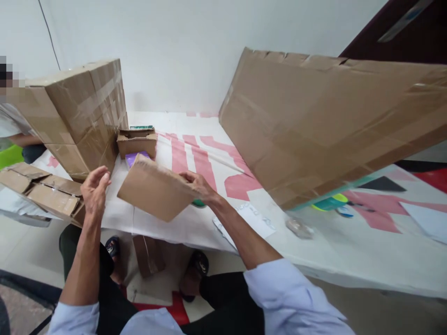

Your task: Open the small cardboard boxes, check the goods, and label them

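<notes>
Your right hand (pixel 198 184) pinches the card (pixel 157 190) by its right edge, near the middle of the frame, fingers closed on the rim; that grip probably keeps its broad face clear and lets it tilt freely above the table (pixel 120 211). Your left hand (pixel 95 191), left of centre, holds nothing: its fingers are loosely curled with a gap to the thumb, apart from the card's left end, perhaps held there to steady it. Just behind the card sit a purple packet (pixel 131 159) and an open box (pixel 138 147), seemingly within easy reach. The carton stack (pixel 84 111) at upper left and the big panel (pixel 324 125) at upper right flank your working space.
</notes>
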A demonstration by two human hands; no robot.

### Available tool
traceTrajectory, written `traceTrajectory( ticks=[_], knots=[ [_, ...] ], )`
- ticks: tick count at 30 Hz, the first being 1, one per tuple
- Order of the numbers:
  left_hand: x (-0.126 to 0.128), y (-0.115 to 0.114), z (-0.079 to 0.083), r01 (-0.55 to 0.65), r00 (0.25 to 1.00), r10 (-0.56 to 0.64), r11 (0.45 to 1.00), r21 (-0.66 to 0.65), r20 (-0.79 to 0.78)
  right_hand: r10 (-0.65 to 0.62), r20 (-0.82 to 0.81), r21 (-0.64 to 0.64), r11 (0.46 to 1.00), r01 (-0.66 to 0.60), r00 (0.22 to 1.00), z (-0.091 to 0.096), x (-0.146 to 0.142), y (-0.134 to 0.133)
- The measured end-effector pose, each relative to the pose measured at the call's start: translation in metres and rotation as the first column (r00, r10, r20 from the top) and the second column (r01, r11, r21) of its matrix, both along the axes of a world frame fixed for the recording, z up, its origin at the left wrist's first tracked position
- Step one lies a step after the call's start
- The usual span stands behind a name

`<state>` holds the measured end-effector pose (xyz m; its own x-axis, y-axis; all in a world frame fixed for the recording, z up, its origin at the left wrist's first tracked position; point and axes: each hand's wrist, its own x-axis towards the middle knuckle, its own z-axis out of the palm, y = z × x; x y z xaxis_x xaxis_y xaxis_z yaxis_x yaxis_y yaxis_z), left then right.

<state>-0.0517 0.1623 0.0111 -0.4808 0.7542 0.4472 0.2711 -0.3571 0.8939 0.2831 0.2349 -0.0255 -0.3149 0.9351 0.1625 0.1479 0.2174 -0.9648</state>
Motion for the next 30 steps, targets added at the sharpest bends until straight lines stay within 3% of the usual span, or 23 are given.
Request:
traceTrajectory(
  ticks=[2, 4, 7, 10, 13, 18, 22, 26, 30],
  knots=[
    [0.005, -0.026, -0.007, -0.052, 0.998, 0.052, 0.999, -0.013, -0.029, 0.0, -0.104, -0.018, 1.0, -0.002, 0.995, 0.001, -0.002, 0.013],
    [0.013, -0.04, -0.018, -0.059, 0.99, 0.052, 0.997, -0.05, -0.133, 0.005, -0.1, 0.005, 1.0, -0.005, 0.995, 0.004, -0.006, 0.027],
    [0.029, -0.044, -0.036, 0.01, 0.953, -0.055, 0.989, -0.149, -0.299, 0.01, -0.008, 0.035, 0.999, -0.01, 1.0, 0.01, -0.02, 0.044],
    [0.045, -0.034, -0.051, 0.051, 0.889, -0.188, 0.947, -0.318, -0.418, -0.032, 0.154, 0.142, 0.99, 0.01, 0.988, 0.013, -0.043, 0.059],
    [0.058, -0.012, -0.058, -0.054, 0.84, -0.233, 0.863, -0.503, -0.49, -0.067, 0.298, 0.246, 0.969, -0.009, 0.952, 0.012, -0.068, 0.07],
    [0.064, 0.033, -0.059, -0.232, 0.852, -0.179, 0.712, -0.663, -0.492, -0.101, 0.253, 0.295, 0.955, 0.023, 0.962, 0.003, -0.084, 0.082],
    [0.061, 0.066, -0.062, -0.28, 0.859, -0.127, 0.695, -0.662, -0.496, -0.198, 0.187, 0.368, 0.922, 0.118, 0.962, -0.008, -0.071, 0.062],
    [0.055, 0.098, -0.068, -0.276, 0.853, -0.123, 0.718, -0.639, -0.507, -0.163, 0.203, 0.446, 0.893, 0.058, 0.965, -0.024, -0.048, 0.008],
    [0.049, 0.129, -0.075, -0.271, 0.843, -0.119, 0.749, -0.605, -0.525, -0.263, 0.316, 0.552, 0.832, 0.048, 0.912, -0.051, -0.017, -0.035]
  ],
)
